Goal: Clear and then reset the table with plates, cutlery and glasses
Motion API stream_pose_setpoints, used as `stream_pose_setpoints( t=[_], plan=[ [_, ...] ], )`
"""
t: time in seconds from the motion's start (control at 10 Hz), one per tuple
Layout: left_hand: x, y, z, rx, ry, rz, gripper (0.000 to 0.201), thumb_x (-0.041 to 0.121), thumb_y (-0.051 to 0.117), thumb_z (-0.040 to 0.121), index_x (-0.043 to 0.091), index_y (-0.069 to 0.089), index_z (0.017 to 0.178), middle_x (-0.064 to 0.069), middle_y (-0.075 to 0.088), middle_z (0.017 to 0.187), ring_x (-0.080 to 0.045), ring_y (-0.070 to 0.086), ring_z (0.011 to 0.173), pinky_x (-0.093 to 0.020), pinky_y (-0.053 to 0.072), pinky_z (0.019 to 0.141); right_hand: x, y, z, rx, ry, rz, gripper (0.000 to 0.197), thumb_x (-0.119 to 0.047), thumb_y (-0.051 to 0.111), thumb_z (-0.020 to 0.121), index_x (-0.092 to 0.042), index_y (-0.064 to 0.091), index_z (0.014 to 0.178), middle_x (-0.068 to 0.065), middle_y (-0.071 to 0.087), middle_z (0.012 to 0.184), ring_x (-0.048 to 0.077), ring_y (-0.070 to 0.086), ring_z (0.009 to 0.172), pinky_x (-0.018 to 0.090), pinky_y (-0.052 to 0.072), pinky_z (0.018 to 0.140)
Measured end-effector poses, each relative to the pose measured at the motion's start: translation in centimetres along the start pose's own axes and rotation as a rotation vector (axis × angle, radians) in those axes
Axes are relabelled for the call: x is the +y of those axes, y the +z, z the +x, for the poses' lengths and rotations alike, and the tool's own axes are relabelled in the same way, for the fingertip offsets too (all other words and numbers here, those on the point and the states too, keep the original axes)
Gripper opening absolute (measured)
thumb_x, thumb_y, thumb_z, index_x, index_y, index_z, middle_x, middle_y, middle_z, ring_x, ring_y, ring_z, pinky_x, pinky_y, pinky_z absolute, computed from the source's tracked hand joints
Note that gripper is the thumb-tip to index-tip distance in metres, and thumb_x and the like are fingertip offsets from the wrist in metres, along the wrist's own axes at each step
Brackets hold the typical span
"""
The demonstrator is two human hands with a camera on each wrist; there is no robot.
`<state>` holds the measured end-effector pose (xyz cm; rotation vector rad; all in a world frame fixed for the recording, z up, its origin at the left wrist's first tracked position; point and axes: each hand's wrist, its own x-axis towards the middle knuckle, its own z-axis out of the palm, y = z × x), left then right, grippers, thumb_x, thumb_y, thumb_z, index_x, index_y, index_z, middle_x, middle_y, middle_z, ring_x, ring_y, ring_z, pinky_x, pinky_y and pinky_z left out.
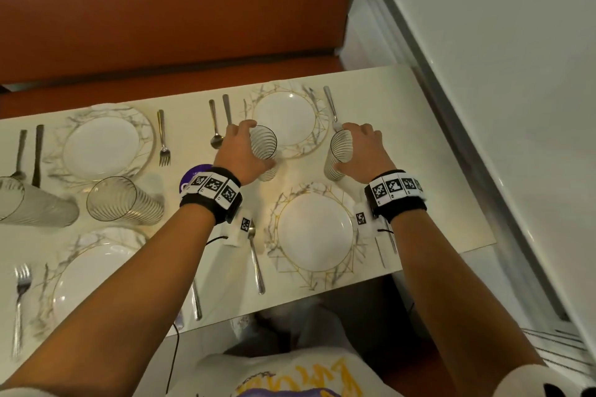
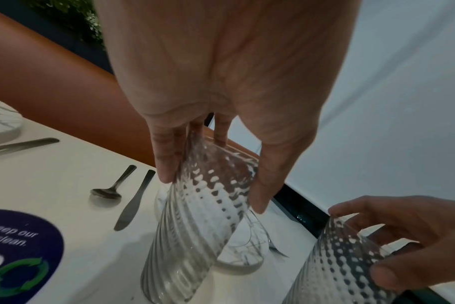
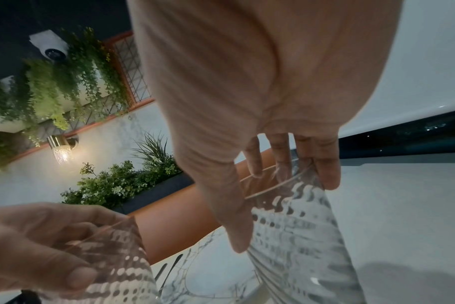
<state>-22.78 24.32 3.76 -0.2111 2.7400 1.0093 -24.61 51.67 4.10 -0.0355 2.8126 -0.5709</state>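
Observation:
Four white plates with marbled, gold-lined rims lie on the white table (image 1: 403, 138); the two right-hand ones are the far plate (image 1: 285, 114) and the near plate (image 1: 314, 232). Between those two plates my left hand (image 1: 248, 145) grips a clear ribbed glass (image 1: 265, 151) round its upper part. In the left wrist view this glass (image 2: 203, 222) leans over. My right hand (image 1: 350, 148) holds a second ribbed glass (image 1: 338, 155) the same way, to the right; the right wrist view shows that glass (image 3: 299, 236) between thumb and fingers. Whether either base touches the table is unclear.
Two more ribbed glasses (image 1: 124, 201) (image 1: 30, 205) stand at the left. Forks, knives and spoons flank each plate. A purple round sticker (image 1: 196, 174) is on the table by my left wrist. An orange bench (image 1: 161, 10) lies beyond, a white wall (image 1: 500, 90) at the right.

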Motion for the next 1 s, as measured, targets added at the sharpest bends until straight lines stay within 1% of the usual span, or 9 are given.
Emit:
stream_pose_setpoints(
  t=[0.1, 0.2, 0.3, 0.5, 0.7, 0.8, 0.9, 1.0],
  plan=[
    [-0.9, 0.4, -0.5, -0.013, 0.002, 0.020, 0.095, 0.029, 0.092, 0.071, 0.017, 0.038, 0.150, -0.011, 0.041, 0.144, -0.031, 0.048, 0.131, -0.044, 0.045, 0.105, 0.1, -0.1, -0.7, 0.001, 0.013, -0.029, 0.089, -0.025, 0.084, 0.074, -0.020, 0.036, 0.149, 0.014, 0.041, 0.138, 0.037, 0.038, 0.126, 0.039, 0.035, 0.103],
    [-1.1, 0.6, -0.6, -0.005, 0.005, 0.016, 0.097, 0.028, 0.092, 0.071, 0.017, 0.038, 0.150, -0.011, 0.041, 0.145, -0.031, 0.048, 0.131, -0.045, 0.046, 0.106, 0.4, -0.4, -0.9, -0.017, 0.051, -0.051, 0.090, -0.025, 0.084, 0.075, -0.018, 0.033, 0.150, 0.015, 0.039, 0.141, 0.037, 0.036, 0.128, 0.041, 0.036, 0.105],
    [-1.1, 0.7, -0.5, -0.006, 0.009, 0.026, 0.098, 0.030, 0.092, 0.071, 0.019, 0.036, 0.151, -0.011, 0.041, 0.146, -0.031, 0.047, 0.133, -0.046, 0.045, 0.109, 0.7, -0.4, -0.9, -0.021, 0.072, -0.076, 0.091, -0.027, 0.084, 0.074, -0.015, 0.034, 0.149, 0.016, 0.039, 0.141, 0.038, 0.037, 0.128, 0.042, 0.036, 0.106],
    [-0.9, 0.9, -0.4, -0.029, 0.010, 0.047, 0.100, 0.031, 0.091, 0.072, 0.019, 0.033, 0.152, -0.012, 0.041, 0.148, -0.033, 0.048, 0.133, -0.049, 0.047, 0.107, 1.0, -0.5, -0.5, -0.036, 0.096, -0.063, 0.088, -0.024, 0.084, 0.072, -0.014, 0.036, 0.145, 0.014, 0.040, 0.139, 0.037, 0.039, 0.125, 0.040, 0.037, 0.102],
    [-1.1, 0.9, -0.2, -0.056, 0.003, 0.050, 0.105, 0.033, 0.092, 0.071, 0.020, 0.029, 0.154, -0.013, 0.039, 0.151, -0.036, 0.045, 0.136, -0.053, 0.047, 0.108, 1.2, -0.4, 0.0, -0.049, 0.115, -0.010, 0.084, -0.018, 0.084, 0.070, -0.018, 0.037, 0.140, 0.013, 0.041, 0.134, 0.035, 0.041, 0.121, 0.038, 0.041, 0.092],
    [-1.0, 0.5, -0.4, -0.084, -0.012, 0.050, 0.115, 0.039, 0.093, 0.069, 0.021, 0.022, 0.158, -0.013, 0.034, 0.155, -0.037, 0.041, 0.140, -0.054, 0.045, 0.110, 0.9, -0.7, -0.2, -0.063, 0.125, -0.029, 0.087, -0.020, 0.085, 0.070, -0.019, 0.035, 0.142, 0.013, 0.041, 0.135, 0.035, 0.040, 0.125, 0.041, 0.042, 0.095],
    [-1.0, -0.2, -0.7, -0.091, -0.017, 0.065, 0.126, 0.049, 0.092, 0.068, 0.020, 0.012, 0.161, -0.014, 0.028, 0.161, -0.036, 0.035, 0.146, -0.056, 0.042, 0.112, 0.3, -1.0, -0.5, -0.083, 0.120, -0.132, 0.100, -0.035, 0.087, 0.070, -0.019, 0.029, 0.150, 0.016, 0.041, 0.141, 0.037, 0.037, 0.130, 0.049, 0.040, 0.103],
    [-1.5, -1.0, -1.1, -0.116, -0.022, 0.066, 0.133, 0.052, 0.092, 0.065, 0.021, 0.006, 0.162, -0.013, 0.024, 0.164, -0.036, 0.030, 0.150, -0.057, 0.040, 0.114, -1.1, -1.7, -0.8, -0.047, 0.110, -0.199, 0.105, -0.047, 0.084, 0.070, -0.019, 0.025, 0.152, 0.017, 0.039, 0.146, 0.038, 0.033, 0.134, 0.052, 0.034, 0.109]
  ],
)
